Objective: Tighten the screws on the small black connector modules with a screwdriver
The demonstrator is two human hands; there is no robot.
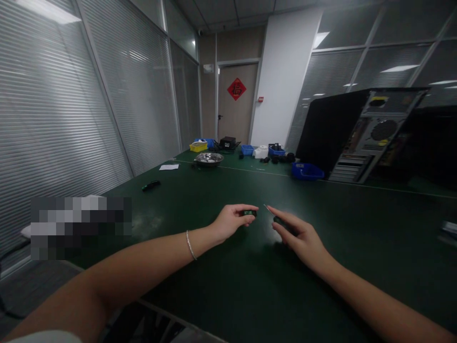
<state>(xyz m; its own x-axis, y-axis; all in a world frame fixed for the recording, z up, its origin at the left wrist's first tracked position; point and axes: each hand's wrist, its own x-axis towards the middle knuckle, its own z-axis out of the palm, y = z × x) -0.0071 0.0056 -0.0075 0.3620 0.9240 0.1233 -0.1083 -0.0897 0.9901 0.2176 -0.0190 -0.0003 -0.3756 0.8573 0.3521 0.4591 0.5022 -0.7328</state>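
Note:
My left hand (232, 222) is closed on a small dark part with green on its face (250, 213), pinched between thumb and fingers above the table. Facing it from the right, my right hand (300, 236) grips a screwdriver (282, 224). Its dark handle lies along the fingers, and a thin metal shaft points up and left toward the part. A short gap separates the shaft's tip from the part. A dark tool-like object with green on it (151, 186) rests on the table, away to the left.
On the green table (221, 290) stand a metal bowl (209, 159), a white paper (169, 167), a yellow bin (198, 146) and several blue bins. A blue bin (307, 171) sits beside an open computer case (371, 133) at right. Something blurred lies at the right edge.

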